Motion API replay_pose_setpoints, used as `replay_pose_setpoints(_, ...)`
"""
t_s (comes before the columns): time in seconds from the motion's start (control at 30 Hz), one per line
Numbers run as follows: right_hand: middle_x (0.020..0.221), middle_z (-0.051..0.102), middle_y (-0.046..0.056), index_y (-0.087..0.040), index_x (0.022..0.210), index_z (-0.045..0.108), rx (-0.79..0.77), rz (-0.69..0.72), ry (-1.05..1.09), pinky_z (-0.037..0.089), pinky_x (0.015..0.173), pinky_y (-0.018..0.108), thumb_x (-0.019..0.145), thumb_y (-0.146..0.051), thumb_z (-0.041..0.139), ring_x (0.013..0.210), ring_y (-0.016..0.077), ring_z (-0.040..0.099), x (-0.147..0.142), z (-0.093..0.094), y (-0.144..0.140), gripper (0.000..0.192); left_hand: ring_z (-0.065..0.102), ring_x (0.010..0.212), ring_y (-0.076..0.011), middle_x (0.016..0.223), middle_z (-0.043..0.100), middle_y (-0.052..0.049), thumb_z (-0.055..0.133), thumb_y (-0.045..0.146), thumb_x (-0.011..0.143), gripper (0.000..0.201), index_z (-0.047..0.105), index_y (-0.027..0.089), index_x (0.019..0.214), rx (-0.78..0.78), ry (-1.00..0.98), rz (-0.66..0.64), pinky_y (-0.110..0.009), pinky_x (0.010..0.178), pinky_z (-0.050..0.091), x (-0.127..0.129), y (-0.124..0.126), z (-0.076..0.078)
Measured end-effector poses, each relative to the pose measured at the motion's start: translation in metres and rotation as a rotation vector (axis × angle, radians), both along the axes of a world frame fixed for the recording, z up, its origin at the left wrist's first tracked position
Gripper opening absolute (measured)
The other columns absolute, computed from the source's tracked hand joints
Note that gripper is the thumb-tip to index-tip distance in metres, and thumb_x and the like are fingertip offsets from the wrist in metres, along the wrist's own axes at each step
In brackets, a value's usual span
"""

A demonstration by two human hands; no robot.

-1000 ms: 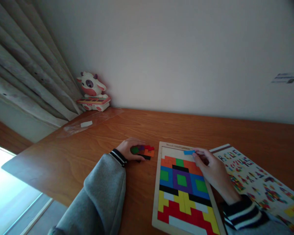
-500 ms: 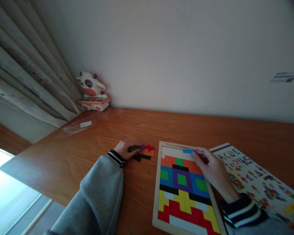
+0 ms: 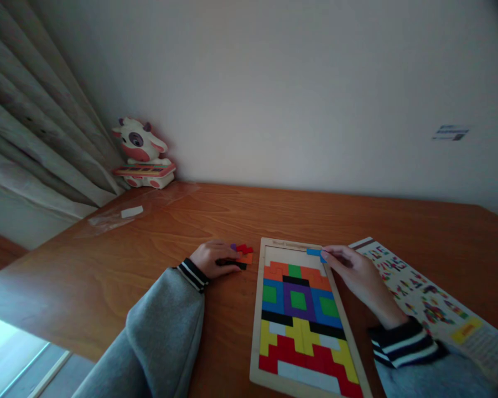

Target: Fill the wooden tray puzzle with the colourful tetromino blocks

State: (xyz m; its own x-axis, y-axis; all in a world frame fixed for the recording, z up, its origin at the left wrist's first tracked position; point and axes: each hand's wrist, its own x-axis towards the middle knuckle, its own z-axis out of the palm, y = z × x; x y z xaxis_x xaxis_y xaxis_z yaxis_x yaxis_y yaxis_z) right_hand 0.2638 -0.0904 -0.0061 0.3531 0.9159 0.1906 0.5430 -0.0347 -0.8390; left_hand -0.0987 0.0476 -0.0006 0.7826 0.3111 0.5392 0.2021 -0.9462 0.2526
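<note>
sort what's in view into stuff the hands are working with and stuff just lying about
In use:
- puzzle board
- blue piece, pinched by the right hand
- loose pieces, under the left hand

Lying about:
- cow toy
- plastic bag
- pattern sheet

Left hand (image 3: 211, 258) lies palm-down, fingers (image 3: 229, 258) curled loosely, grey sleeve with striped cuff reaching forward. Right hand (image 3: 354, 271) extends forward, thumb and forefinger pinched together at their tips, wrist low, striped cuff showing.
</note>
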Motion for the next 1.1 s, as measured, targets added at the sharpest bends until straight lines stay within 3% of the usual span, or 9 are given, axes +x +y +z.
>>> replay_pose_setpoints(0.23,0.101,0.076,0.009,-0.022,0.095,0.072,-0.117,0.157,0.014,0.054,0.088,0.042,0.084,-0.053,0.061,0.095,0.0276,0.070,0.012,0.007,-0.005,0.035,0.072,0.087,-0.0185,0.092,0.078,-0.005,0.071,0.036,0.087,0.020,0.075,0.021,0.098,-0.025,0.001,-0.021,-0.030,0.083,0.057,0.000,-0.001,0.001)
replay_pose_setpoints(0.57,0.091,0.076,0.007,-0.023,0.091,0.074,-0.104,0.147,-0.170,0.053,0.074,0.036,0.086,-0.054,0.058,0.084,0.0251,0.069,0.005,0.010,-0.007,0.035,0.073,0.088,-0.0185,0.092,0.077,-0.005,0.071,0.037,0.086,0.021,0.074,0.020,0.099,-0.051,0.008,-0.009,-0.030,0.084,0.057,0.001,-0.001,0.001)
replay_pose_setpoints(1.1,0.089,0.075,0.006,-0.024,0.090,0.071,-0.075,0.098,-0.204,0.054,0.073,0.038,0.086,-0.053,0.057,0.079,0.0243,0.068,0.007,0.004,-0.005,0.033,0.074,0.081,-0.0156,0.088,0.078,-0.004,0.066,0.028,0.090,0.014,0.075,0.021,0.096,-0.069,-0.034,-0.041,-0.026,0.078,0.058,0.003,-0.002,0.001)
